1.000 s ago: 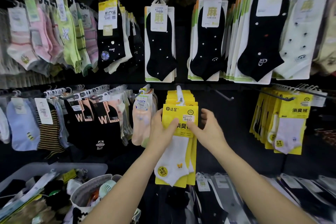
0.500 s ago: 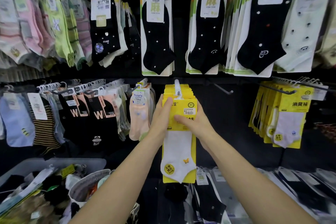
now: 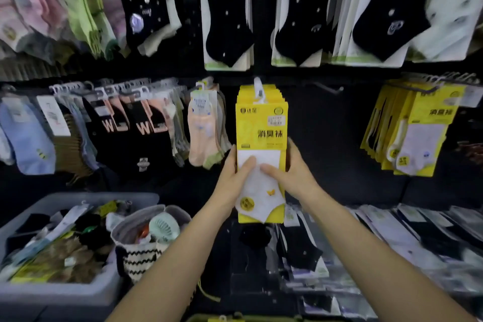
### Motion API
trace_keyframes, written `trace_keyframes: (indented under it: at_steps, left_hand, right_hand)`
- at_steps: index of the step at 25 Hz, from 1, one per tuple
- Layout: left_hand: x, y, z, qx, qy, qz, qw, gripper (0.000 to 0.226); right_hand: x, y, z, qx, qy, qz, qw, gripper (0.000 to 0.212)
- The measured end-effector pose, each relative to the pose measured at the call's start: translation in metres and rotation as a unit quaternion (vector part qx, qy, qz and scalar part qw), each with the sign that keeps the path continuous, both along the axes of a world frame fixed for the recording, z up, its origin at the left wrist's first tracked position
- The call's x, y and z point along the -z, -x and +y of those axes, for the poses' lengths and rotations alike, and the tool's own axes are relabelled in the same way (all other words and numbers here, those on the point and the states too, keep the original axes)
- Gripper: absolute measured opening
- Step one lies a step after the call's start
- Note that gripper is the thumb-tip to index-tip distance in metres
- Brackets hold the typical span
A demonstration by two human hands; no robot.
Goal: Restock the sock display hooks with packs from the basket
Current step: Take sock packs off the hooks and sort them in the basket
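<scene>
Both hands clasp the front yellow sock pack [image 3: 261,125] hanging on its hook [image 3: 258,87]. Left hand [image 3: 234,183] curls round its left edge and right hand [image 3: 292,178] round its right, thumbs nearly meeting on the white sock [image 3: 258,187]. Below-left of the pack sits a grey bin [image 3: 78,293] of loose packs.

Yellow pack [image 3: 261,125] with white sock hangs at front of stack on centre hook [image 3: 258,85]. Left grip [image 3: 234,180] and right grip [image 3: 296,178] clasp its lower sides, thumbs on sock. Grey basket [image 3: 78,293] of mixed packs lower left, zigzag bag [image 3: 141,264] just beside. Second yellow stack [image 3: 420,133] hangs right. Black socks [image 3: 230,23] above.
</scene>
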State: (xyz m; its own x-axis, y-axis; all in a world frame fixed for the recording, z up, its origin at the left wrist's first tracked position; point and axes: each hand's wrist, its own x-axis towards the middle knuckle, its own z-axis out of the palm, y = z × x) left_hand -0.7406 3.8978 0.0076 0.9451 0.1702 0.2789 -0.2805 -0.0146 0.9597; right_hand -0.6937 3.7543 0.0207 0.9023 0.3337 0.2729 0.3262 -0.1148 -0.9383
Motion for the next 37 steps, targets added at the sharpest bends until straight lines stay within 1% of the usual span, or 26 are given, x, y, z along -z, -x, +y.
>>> trace_keyframes:
  at_steps: [2,3,4,6,8,11,13,14,16,19,22,24,25,27,28,31,33,35,36,37]
  left_hand:
    - [0.031,0.017,0.008,-0.041,-0.010,0.068,0.997,0.065]
    - [0.056,0.032,0.012,-0.062,-0.028,0.109,0.992,0.073]
    - [0.084,0.049,0.015,-0.070,-0.045,0.154,0.985,0.076]
    - [0.151,0.090,0.018,-0.059,-0.049,0.251,0.965,0.070]
    - [0.209,0.127,0.018,-0.074,-0.051,0.320,0.943,0.057]
    - [0.271,0.145,0.016,-0.142,-0.091,0.396,0.903,0.038]
    - [0.294,0.144,0.016,-0.148,-0.144,0.428,0.880,0.029]
    - [0.302,0.141,0.018,-0.141,-0.156,0.439,0.873,0.028]
    - [0.317,0.134,0.022,-0.152,-0.138,0.462,0.863,0.032]
    - [0.331,0.127,0.025,-0.175,-0.125,0.456,0.864,0.035]
    - [0.338,0.120,0.026,-0.208,-0.101,0.429,0.873,0.036]
    - [0.341,0.120,0.027,-0.215,-0.079,0.419,0.879,0.043]
    - [0.341,0.121,0.026,-0.206,-0.074,0.416,0.883,0.048]
    - [0.342,0.124,0.023,-0.172,-0.094,0.424,0.884,0.060]
    - [0.342,0.124,0.021,-0.152,-0.117,0.428,0.883,0.060]
    - [0.341,0.127,0.013,-0.106,-0.172,0.428,0.881,0.049]
    - [0.343,0.132,0.005,-0.066,-0.165,0.442,0.879,0.047]
    - [0.344,0.144,-0.007,-0.015,-0.140,0.468,0.872,0.050]
    - [0.339,0.147,-0.013,-0.001,-0.132,0.469,0.873,0.050]
    - [0.332,0.146,-0.016,-0.001,-0.129,0.458,0.879,0.049]
  right_hand:
    - [0.029,0.015,-0.016,0.025,0.003,0.048,0.999,0.095]
    - [0.054,0.028,-0.026,0.031,0.008,0.073,0.997,0.095]
    - [0.084,0.042,-0.035,0.030,0.023,0.101,0.994,0.093]
    - [0.152,0.075,-0.050,0.012,0.077,0.176,0.981,0.086]
    - [0.213,0.103,-0.052,-0.011,0.123,0.240,0.963,0.081]
    - [0.283,0.129,-0.033,-0.014,0.191,0.293,0.937,0.073]
    - [0.315,0.140,-0.015,-0.019,0.234,0.301,0.924,0.071]
    - [0.327,0.142,-0.007,-0.026,0.257,0.297,0.919,0.070]
    - [0.344,0.140,0.007,-0.032,0.294,0.273,0.916,0.067]
    - [0.353,0.134,0.020,-0.032,0.331,0.236,0.913,0.065]
    - [0.357,0.129,0.029,-0.007,0.331,0.210,0.920,0.062]
    - [0.357,0.128,0.033,0.001,0.310,0.211,0.927,0.061]
    - [0.356,0.127,0.035,0.001,0.305,0.205,0.930,0.061]
    - [0.357,0.126,0.032,-0.003,0.316,0.180,0.931,0.060]
    - [0.357,0.125,0.028,-0.001,0.327,0.168,0.930,0.059]
    - [0.355,0.127,0.006,0.029,0.330,0.146,0.932,0.055]
    - [0.358,0.130,-0.009,0.027,0.338,0.150,0.929,0.056]
    - [0.360,0.138,-0.020,-0.006,0.366,0.189,0.911,0.058]
    - [0.356,0.139,-0.023,-0.020,0.368,0.202,0.908,0.057]
    - [0.349,0.138,-0.026,-0.025,0.355,0.205,0.912,0.053]
